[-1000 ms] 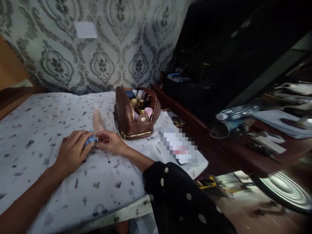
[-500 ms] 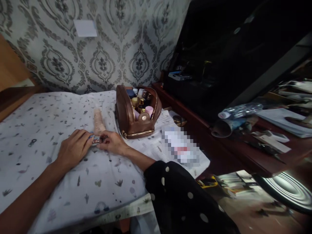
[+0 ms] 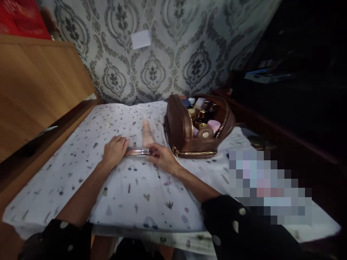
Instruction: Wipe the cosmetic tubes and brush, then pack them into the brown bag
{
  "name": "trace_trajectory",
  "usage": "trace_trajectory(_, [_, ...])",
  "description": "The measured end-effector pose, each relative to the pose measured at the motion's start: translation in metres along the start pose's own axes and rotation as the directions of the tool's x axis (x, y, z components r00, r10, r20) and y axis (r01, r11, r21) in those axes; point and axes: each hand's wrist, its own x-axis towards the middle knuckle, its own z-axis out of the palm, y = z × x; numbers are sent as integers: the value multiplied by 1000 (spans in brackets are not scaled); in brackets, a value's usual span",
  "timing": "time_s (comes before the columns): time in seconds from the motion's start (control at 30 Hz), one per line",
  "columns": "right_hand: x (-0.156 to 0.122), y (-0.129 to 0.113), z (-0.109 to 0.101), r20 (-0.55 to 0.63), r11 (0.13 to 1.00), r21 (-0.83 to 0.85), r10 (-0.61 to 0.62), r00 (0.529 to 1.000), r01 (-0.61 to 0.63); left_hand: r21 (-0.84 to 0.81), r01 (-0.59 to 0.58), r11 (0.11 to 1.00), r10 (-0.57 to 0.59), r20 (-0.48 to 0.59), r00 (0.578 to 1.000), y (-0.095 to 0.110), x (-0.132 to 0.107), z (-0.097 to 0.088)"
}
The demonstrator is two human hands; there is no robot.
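A slim, pinkish cosmetic tube with a shiny silver collar [image 3: 137,152] lies level between my two hands, just above or on the patterned cloth. My left hand [image 3: 116,150] is closed on its left end, palm down. At the other end, my right hand [image 3: 164,158] pinches the dark tip beside the silver part. Just behind the right fingers lies a beige squeeze tube [image 3: 147,131], its lower end partly covered by them. A brown zip makeup bag [image 3: 177,124] stands to the right of my right hand, unzipped and filled with small bottles and jars.
White printed cloth [image 3: 119,213] covers the table. On the left rises a wooden panel [image 3: 40,83]; patterned wallpaper [image 3: 151,72] is behind. A blurred-out packet [image 3: 268,187] lies at the right, beside a large dark screen [image 3: 306,101].
The view has turned left, so everything appears farther right. My hands are farther apart, and more of the slim tube shows between them.
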Motion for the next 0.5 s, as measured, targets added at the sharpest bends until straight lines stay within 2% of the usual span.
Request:
trace_trajectory(0.1, [0, -1, -1, -1, 1000, 0, -5, 1000, 5, -23, 55, 998, -57, -82, 995, -1, -1, -5])
trace_trajectory(0.17, [0, -1, -1, 1, 1000, 3, -6, 1000, 6, -98, 27, 995, -42, -157, 987, 5, -2, -10])
trace_trajectory(0.23, [0, -1, -1, 0, 1000, 5, -13, 1000, 13, -202, -82, 976, 34, -228, 973, 16, -5, -15])
trace_trajectory(0.3, [0, 0, 0, -7, 1000, 22, -18, 1000, 18, -268, -236, 934, 160, -276, 948, 30, -9, -19])
trace_trajectory(0.4, [1, 0, 1, -10, 998, 59, -7, 1000, 8, -238, -417, 877, 349, -281, 894, 47, -12, -22])
trace_trajectory(0.5, [1, -2, 1, -2, 996, 93, 16, 1000, -16, -177, -472, 863, 419, -270, 867, 52, -13, -20])
